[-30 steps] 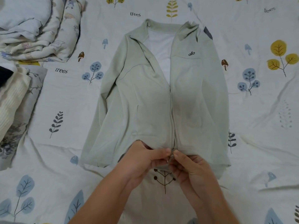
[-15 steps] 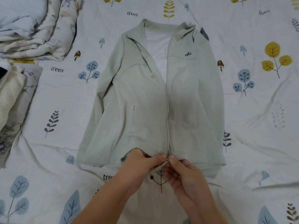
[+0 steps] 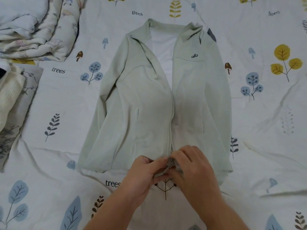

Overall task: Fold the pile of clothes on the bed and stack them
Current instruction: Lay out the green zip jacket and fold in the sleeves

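The pale green jacket [image 3: 149,105] is lying flat on the bedsheet [image 3: 265,122], its length running straight away from the hands, collar farthest. The left hand [image 3: 141,176] is pinching the hem; the right hand [image 3: 194,166], now shifted over the hem, is gripping the zipper [image 3: 169,165].

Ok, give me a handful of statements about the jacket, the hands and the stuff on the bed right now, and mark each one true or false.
1. The pale green jacket lies front up on the bedsheet. True.
2. Both hands work at the zipper at the jacket's bottom hem. True: the left hand and right hand meet there.
3. The jacket is zipped to the collar. False: it gapes open above mid-chest, white lining showing.
4. The jacket is already folded in half. False: it lies spread full length.
5. Bedding sits bunched at the upper left. True.
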Motion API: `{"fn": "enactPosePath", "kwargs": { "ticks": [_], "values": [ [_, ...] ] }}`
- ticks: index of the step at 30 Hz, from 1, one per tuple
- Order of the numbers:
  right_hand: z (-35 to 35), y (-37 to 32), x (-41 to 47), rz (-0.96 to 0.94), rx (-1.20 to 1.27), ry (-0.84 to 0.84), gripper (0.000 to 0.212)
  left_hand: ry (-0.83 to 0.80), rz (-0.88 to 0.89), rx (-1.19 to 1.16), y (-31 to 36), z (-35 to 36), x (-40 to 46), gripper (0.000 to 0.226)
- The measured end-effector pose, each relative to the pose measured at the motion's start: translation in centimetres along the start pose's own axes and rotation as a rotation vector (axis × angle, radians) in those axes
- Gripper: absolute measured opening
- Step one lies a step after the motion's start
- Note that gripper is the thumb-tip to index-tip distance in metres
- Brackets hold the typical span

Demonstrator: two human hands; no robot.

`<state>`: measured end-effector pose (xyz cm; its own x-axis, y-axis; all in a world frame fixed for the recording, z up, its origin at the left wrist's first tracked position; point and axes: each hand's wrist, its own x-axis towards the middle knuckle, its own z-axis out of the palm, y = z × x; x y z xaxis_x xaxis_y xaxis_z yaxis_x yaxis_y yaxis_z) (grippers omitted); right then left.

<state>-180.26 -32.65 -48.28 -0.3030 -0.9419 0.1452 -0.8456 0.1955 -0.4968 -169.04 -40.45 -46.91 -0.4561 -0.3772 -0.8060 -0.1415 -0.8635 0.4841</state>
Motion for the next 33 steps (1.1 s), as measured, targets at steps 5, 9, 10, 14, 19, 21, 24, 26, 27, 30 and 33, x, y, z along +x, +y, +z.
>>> {"fn": "enactPosePath", "kwargs": {
  "ticks": [5, 9, 10, 14, 19, 21, 24, 26, 27, 30, 33],
  "values": [
    [-0.7, 0.5, 1.0, -0.079, 0.029, -0.008, 0.024, 0.012, 0.010, 0.015, 0.3, 0.1, 0.1, 0.024],
    [-0.8, 0.5, 1.5, 0.038, 0.189, -0.152, 0.018, 0.000, 0.025, 0.019, 0.2, 0.0, 0.0, 0.025],
    [-0.9, 0.4, 1.7, 0.119, 0.279, -0.187, 0.014, 0.003, 0.035, 0.022, 0.1, 0.0, 0.1, 0.025],
    [-1.0, 0.7, 3.0, 0.467, 0.543, -0.142, 0.034, 0.080, 0.049, 0.050, -0.3, 0.5, 0.0, 0.013],
    [-0.4, 1.2, 5.0, 0.643, 0.619, -0.190, 0.024, 0.158, 0.034, 0.018, -0.9, 1.1, 0.0, 0.019],
    [-0.5, 1.2, 5.2, 0.622, 0.615, -0.248, 0.023, 0.201, 0.036, 0.001, -1.1, 1.2, 0.2, 0.020],
    [-0.6, 1.2, 5.4, 0.573, 0.565, -0.312, 0.021, 0.300, 0.032, 0.000, -1.8, 1.4, 0.7, 0.022],
    [-0.5, 1.4, 6.3, 0.561, 0.516, -0.301, 0.022, 0.334, 0.019, 0.006, -2.3, 1.6, 0.8, 0.022],
    [-0.4, 1.7, 7.1, 0.568, 0.493, -0.260, 0.022, 0.340, 0.015, 0.010, -2.5, 1.7, 0.8, 0.022],
    [0.1, 3.4, 10.9, 0.585, 0.437, -0.071, 0.011, 0.326, -0.016, -0.005, -2.7, 2.0, 0.5, 0.016],
    [0.4, 4.2, 13.6, 0.527, 0.425, -0.098, 0.006, 0.311, -0.098, 0.054, -2.4, 1.5, 0.6, 0.012]
  ]
}}
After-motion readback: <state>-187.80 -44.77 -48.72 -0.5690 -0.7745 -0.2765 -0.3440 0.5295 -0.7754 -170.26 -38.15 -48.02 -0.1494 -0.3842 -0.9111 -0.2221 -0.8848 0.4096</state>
